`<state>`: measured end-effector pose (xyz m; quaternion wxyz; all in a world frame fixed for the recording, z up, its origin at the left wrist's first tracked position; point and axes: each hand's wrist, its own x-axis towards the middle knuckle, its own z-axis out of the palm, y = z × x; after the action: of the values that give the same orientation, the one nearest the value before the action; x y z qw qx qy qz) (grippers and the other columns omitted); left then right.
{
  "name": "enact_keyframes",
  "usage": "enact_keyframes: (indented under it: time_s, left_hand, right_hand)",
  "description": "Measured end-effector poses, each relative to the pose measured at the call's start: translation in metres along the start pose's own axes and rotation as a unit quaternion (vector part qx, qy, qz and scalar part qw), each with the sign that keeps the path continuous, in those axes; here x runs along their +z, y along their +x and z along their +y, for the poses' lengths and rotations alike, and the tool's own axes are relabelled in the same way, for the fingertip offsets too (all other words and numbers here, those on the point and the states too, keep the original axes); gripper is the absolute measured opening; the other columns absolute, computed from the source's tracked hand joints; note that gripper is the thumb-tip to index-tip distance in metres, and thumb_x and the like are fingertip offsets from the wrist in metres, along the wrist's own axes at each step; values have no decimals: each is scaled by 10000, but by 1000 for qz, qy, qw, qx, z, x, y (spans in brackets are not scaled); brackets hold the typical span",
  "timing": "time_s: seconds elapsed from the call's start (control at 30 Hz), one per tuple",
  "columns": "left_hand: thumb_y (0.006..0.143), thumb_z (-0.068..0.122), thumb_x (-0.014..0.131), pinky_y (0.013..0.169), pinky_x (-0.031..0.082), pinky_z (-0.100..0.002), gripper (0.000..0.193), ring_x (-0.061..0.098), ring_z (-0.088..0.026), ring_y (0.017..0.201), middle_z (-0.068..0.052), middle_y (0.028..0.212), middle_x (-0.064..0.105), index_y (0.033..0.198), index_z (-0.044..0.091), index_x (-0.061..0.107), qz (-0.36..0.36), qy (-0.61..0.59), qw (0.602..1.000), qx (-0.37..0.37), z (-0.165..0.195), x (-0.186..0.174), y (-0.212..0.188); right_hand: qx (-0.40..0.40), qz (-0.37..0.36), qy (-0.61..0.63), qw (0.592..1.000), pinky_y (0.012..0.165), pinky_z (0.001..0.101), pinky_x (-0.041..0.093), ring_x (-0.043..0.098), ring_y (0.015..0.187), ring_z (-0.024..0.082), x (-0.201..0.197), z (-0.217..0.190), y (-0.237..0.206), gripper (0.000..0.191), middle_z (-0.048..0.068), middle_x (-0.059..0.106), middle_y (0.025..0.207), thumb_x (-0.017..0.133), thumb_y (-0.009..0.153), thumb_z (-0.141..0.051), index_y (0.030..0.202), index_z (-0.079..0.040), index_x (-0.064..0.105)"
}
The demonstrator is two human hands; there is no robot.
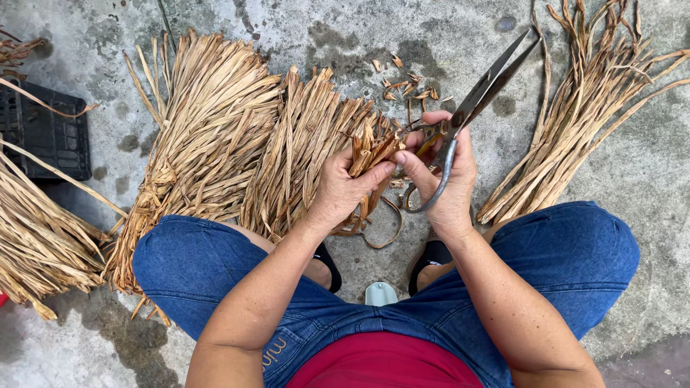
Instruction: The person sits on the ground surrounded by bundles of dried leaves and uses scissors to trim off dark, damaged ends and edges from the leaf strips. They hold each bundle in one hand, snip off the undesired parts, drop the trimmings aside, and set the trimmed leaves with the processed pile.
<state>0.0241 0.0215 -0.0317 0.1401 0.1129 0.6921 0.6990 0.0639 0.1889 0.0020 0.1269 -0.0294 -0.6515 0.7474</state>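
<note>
Concrete floor point(402, 43) with trimmed bundles point(215, 136) and scattered offcuts point(406, 82). Left hand point(339, 188) grips a leaf bunch point(370, 147); right hand point(444, 183) clasps closed scissors point(485, 82). Untrimmed strips point(575, 122) remain.

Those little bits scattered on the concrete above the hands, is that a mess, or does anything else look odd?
Small dry offcuts lie loose on the concrete floor, just past the scissors held in the right hand. They look like trimmed ends of the strips gripped by the left hand. Nothing else stands out.
</note>
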Motion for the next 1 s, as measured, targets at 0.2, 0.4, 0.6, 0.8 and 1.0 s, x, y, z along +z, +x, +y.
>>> enact_keyframes:
  time_s: [0.2, 0.4, 0.6, 0.8, 1.0]
  left_hand:
    - [931, 171, 781, 593, 531, -193, 198, 632, -37, 664, 14, 824, 717, 1100, 72, 752, 0, -53, 997, -63, -4, 1, 0]
    - [926, 157, 794, 580, 516, -212, 206, 616, -58, 656, 1, 856, 715, 1091, 48, 734, 62, -183, 980, -41, -1, -13, 9]
    - [907, 165, 801, 556, 506, -221, 212, 609, -59, 629, -6, 857, 723, 1067, 46, 730, 106, -206, 972, -38, 0, -22, 9]
    - [922, 168, 808, 560, 498, -218, 208, 602, -53, 632, 15, 798, 682, 1070, 41, 734, 98, -215, 971, -34, 0, -22, 7]
    - [919, 165, 798, 561, 495, -216, 198, 603, -51, 636, 20, 796, 691, 1063, 40, 742, 90, -218, 971, -45, -2, -21, 7]
  right_hand:
    - [10, 7, -36, 999, 884, 234, 556, 617, 999, 82, -3, 2, -1, 523, 11, 629, 1067, 776, 962, 32, 1387, -92, 497]
    - [25, -48, -107, 993, 802, 240, 514, 565, 915, 91, 0, 9, -5, 554, 1, 563, 998, 815, 924, -106, 1391, -107, 517]
    - [49, -112, -184, 975, 816, 274, 525, 573, 898, 108, 10, 21, -20, 686, 2, 587, 1000, 844, 856, -350, 1404, -92, 521]
    - [22, -111, -232, 966, 809, 299, 525, 591, 906, 137, 12, 22, -19, 718, 34, 609, 1057, 844, 827, -438, 1376, -74, 559]
    - [-41, -110, -258, 959, 823, 302, 527, 615, 940, 149, 13, 20, -18, 708, 62, 634, 1114, 844, 839, -447, 1360, -52, 571]
